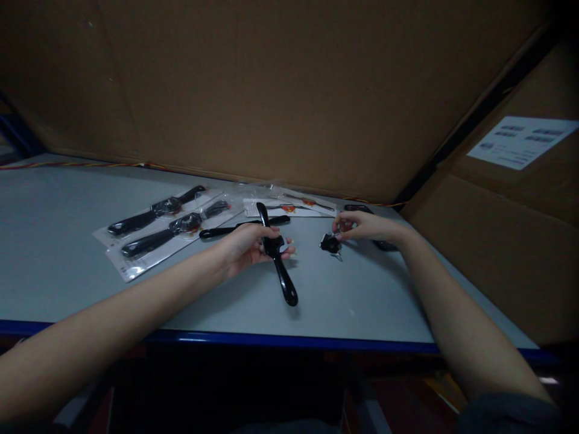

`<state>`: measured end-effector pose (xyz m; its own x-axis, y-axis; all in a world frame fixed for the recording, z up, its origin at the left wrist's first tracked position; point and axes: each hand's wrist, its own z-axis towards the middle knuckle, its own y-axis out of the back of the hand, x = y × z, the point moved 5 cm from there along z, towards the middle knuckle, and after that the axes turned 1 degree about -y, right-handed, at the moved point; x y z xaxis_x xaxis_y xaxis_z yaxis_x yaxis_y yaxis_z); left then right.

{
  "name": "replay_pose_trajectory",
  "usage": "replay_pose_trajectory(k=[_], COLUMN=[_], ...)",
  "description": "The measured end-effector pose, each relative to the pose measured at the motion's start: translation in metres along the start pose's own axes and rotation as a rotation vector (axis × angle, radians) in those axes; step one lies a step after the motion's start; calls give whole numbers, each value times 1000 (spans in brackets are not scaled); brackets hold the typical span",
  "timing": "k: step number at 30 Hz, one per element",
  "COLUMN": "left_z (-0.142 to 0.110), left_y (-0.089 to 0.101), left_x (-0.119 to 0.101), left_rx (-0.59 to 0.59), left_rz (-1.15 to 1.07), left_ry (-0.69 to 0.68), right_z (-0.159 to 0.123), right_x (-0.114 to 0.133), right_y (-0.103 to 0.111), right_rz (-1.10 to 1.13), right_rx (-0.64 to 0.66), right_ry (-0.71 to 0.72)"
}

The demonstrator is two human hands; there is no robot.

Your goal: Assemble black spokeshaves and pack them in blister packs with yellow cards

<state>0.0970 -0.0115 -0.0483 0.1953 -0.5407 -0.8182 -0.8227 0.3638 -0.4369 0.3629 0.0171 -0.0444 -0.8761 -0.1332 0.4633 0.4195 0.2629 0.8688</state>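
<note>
My left hand [253, 244] is closed around the middle of a black spokeshave [284, 280], thumb on top, holding it just above the table with its two handles pointing away and towards me. My right hand [357, 226] pinches the edge of a small black metal part [330, 243] with silvery screws, low over the table to the right of the spokeshave. Behind my left hand, a second black spokeshave [217, 231] lies on the table, partly covered by the hand.
Two packaged spokeshaves [154, 242] lie on cards at left. More flat packages [312, 205] with orange marks lie at the back. A dark object [357, 208] sits partly hidden behind my right hand. Cardboard walls [253, 90] enclose the grey table [67, 241] behind and right.
</note>
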Motion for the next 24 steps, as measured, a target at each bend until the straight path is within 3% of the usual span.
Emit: replay_pose_trajectory(k=[7, 10, 13, 17, 20, 24], left_z=[0, 0, -1, -1, -1, -1], left_y=[-1, -3, -3, -4, -4, -5], left_x=[1, 1, 2, 5, 5, 4], left_rx=[23, 42, 27, 32, 33, 59], left_rz=[-10, -25, -70, -76, -23, 73], left_ry=[64, 95, 97, 90, 38, -25], right_z=[2, -2, -9, -14, -17, -14], right_x=[0, 9, 37, 91, 124, 135], right_y=[2, 12, 12, -15, -36, -53], right_rz=[-2, -24, 117, 596, 722, 765], right_rx=[-69, -244, -388, -259, -129, -49], right_ry=[42, 88, 163, 202, 217, 148])
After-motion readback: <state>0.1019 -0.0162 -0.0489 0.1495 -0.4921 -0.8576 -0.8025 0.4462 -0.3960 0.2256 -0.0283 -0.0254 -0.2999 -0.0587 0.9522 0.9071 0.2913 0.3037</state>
